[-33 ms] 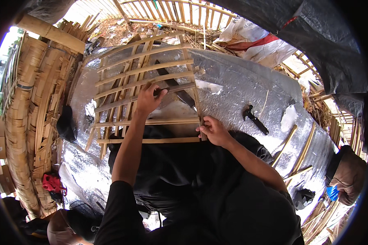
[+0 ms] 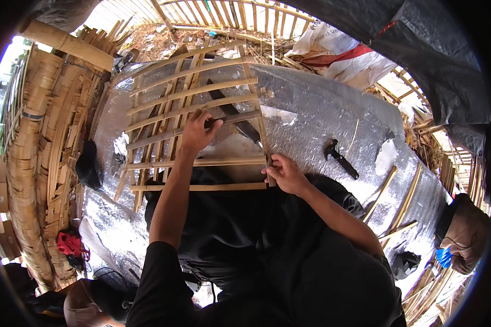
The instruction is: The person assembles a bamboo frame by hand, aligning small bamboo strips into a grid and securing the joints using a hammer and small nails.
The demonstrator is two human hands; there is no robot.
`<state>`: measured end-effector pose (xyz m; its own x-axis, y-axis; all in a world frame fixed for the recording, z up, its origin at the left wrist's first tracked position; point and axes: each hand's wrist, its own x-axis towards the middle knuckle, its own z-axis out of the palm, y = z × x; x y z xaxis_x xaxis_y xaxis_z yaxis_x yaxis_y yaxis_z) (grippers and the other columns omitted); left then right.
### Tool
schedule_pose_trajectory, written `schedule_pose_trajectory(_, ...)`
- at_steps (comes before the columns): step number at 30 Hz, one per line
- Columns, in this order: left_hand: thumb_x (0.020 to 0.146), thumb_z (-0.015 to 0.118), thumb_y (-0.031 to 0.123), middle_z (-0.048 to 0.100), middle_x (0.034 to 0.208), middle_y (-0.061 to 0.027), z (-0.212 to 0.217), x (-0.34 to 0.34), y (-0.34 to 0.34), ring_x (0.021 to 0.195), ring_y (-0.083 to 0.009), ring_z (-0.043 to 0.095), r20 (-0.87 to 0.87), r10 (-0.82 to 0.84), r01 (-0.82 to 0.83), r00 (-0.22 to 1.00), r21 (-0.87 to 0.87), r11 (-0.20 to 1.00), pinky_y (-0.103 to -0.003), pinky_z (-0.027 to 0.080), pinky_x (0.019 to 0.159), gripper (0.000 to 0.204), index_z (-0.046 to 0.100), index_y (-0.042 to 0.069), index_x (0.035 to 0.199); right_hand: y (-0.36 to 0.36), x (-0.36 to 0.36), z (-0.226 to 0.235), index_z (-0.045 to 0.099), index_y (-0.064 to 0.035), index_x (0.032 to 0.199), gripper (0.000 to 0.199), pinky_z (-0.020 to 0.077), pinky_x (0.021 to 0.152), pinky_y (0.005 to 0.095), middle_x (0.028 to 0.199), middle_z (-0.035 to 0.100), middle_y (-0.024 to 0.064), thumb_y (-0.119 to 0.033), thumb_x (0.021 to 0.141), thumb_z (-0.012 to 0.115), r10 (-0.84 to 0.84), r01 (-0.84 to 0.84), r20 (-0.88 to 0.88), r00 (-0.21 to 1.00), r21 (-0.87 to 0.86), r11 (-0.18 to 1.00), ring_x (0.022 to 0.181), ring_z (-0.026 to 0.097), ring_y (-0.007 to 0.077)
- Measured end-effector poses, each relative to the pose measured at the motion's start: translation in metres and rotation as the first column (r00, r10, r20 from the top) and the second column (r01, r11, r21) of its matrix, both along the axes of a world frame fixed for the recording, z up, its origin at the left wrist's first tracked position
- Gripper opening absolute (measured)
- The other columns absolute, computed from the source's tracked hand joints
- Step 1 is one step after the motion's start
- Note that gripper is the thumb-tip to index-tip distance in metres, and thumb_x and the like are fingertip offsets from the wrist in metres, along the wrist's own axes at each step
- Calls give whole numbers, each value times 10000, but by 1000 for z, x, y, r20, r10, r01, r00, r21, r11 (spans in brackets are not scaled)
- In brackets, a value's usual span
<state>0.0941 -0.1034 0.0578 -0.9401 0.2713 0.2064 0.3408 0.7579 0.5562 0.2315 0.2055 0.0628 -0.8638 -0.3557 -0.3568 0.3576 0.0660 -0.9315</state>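
A lattice of bamboo slats lies on a table wrapped in silver foil. My left hand reaches over the lattice, its fingers closed on one of the middle cross slats. My right hand grips the lower end of the upright slat on the lattice's right side, where it meets the two nearest cross slats. A dark flat bar lies slantwise under the lattice, between the hands. My black-clad lap fills the foreground.
A black hammer lies on the foil right of the lattice, with loose bamboo slats beyond it. Woven bamboo mats are stacked at the left, next to a black cap. Another person is at the right edge.
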Motion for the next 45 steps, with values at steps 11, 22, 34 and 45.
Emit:
schedule_pose_trajectory(11,851,704,567,624,1158,-193,6,16,-148,1068,-386,598,-321,729,-790,604,-117,602,-530,444,932,612,641,71,1204,-4,-5,-2,485,63,1114,178,592,666,338,942,685,161,-43,980,533,-98,121,189,977,-115,986,762,706,202)
schedule_pose_trajectory(22,845,653,590,732,1032,-244,-32,79,-245,1029,-401,681,67,879,-877,471,-71,475,-481,489,952,635,770,-10,1019,-43,-26,21,633,9,870,157,437,599,347,731,600,56,-106,765,656,-390,351,233,891,191,917,647,540,157)
schedule_pose_trajectory(34,836,743,360,720,945,-221,-33,95,-241,953,-393,653,-174,761,-780,625,-121,614,-494,501,911,382,770,3,971,-54,-26,11,560,-75,898,147,271,450,263,681,403,-40,-34,786,646,-489,488,308,816,87,869,524,336,64)
schedule_pose_trajectory(45,860,749,399,705,979,-305,-33,82,-237,970,-455,671,2,854,-838,520,-191,511,-505,510,895,437,770,6,1050,-44,-8,1,582,1,829,193,444,615,357,711,562,52,-142,769,697,-446,412,146,883,213,886,671,545,152)
